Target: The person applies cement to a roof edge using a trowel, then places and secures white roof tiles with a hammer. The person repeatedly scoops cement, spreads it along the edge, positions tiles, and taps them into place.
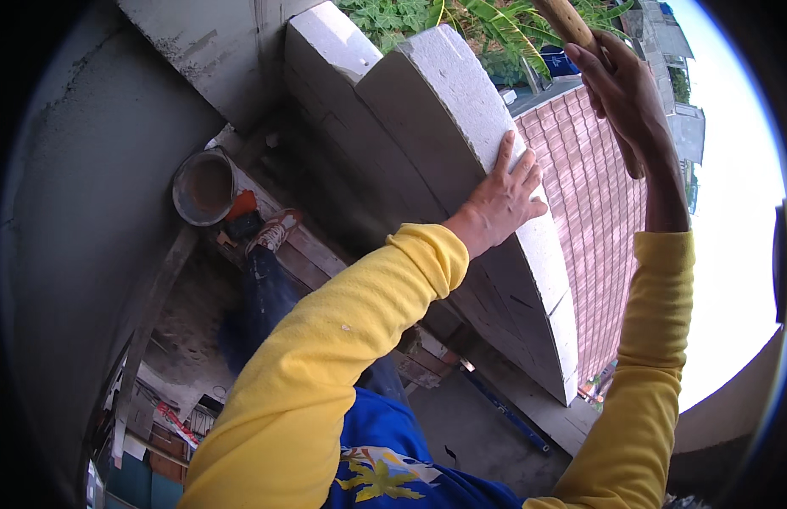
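Note:
My left hand (502, 199) lies with spread fingers on the top face of a pale grey block (461, 93), part of a block wall (393, 144). Raised above the wall at the upper right, my right hand (621, 89) is wrapped round a thick wooden tool handle (567, 19). One end of the handle runs out past the upper edge of the picture, so the tool's head is not seen. A lower block (330, 38) adjoins on the far side.
A mortar bucket (180, 191) stands beside an orange object (242, 204) and my shoe (279, 229) on planks. A blue spirit level (504, 407) lies below the wall. Beyond the wall are a reddish tiled roof (588, 187) and green plants (393, 21). A plastered wall (97, 170) rises left.

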Motion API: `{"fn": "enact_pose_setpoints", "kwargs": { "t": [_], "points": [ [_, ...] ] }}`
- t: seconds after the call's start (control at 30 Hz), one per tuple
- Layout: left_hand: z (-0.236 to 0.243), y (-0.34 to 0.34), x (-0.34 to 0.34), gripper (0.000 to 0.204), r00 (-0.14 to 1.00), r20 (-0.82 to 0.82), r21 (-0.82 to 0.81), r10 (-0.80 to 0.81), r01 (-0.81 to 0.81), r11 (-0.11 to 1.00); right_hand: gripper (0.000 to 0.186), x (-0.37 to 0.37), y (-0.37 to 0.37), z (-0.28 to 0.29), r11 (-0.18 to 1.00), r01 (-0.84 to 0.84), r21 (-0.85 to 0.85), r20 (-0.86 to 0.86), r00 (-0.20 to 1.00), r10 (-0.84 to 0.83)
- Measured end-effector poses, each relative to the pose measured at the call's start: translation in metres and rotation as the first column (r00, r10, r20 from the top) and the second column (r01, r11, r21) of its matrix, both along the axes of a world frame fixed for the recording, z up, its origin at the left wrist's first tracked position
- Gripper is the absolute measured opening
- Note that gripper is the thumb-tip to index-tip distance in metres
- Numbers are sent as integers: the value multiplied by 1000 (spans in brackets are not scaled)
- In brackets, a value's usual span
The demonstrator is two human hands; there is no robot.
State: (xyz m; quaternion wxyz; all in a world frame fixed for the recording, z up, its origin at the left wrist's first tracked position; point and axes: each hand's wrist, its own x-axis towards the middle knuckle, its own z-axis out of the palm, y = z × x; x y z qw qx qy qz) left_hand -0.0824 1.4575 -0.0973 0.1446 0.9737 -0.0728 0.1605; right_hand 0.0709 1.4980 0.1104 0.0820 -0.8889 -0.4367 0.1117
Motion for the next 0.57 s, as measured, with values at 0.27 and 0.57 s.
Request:
{"fn": "enact_pose_setpoints", "kwargs": {
  "t": [0.27, 0.57],
  "points": [
    [5, 4, -6, 102, 999, -33, 141, 35, -29, 990, 52, -115, -261, -10, 789, 527, 315, -319, 842, -435],
    [-2, -3, -8, 105, 1000, -27, 253, -2, 9, 967, 61, -189, -433, -61, 576, 778, 248, -258, 627, -735]
  ]
}}
